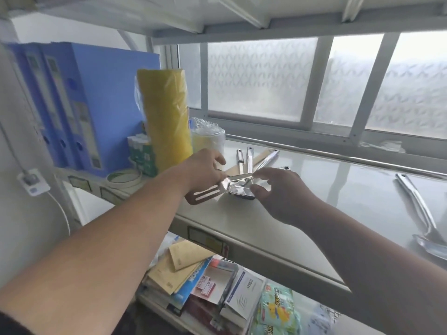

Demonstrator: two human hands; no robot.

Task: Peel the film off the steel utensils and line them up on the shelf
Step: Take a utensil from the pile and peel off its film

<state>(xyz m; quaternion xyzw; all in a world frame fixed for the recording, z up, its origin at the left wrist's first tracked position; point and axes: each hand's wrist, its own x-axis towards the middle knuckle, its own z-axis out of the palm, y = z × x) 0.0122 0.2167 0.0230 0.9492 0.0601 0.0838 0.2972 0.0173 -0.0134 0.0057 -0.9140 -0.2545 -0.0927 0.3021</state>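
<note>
Over the white shelf (314, 213), my left hand (205, 169) pinches the neck of a slotted steel spatula (205, 194), whose blade points toward me. My right hand (278, 192) hovers just right of it with fingers spread, thumb and forefinger close to the spatula's handle (242, 176); whether they grip film I cannot tell. A steel spoon bowl (242, 192) lies under my right hand's fingers. Behind, several more steel utensils (249, 158) lie fanned out on the shelf. One long steel ladle (420, 213) lies alone at the far right.
A yellow plastic-wrapped roll (167, 117), blue binders (79, 105), a green box (142, 153), tape rolls (124, 177) and wrapped cups (208, 136) crowd the shelf's left end. A frosted window (314, 81) runs behind. Envelopes and packets (193, 274) fill the lower shelf.
</note>
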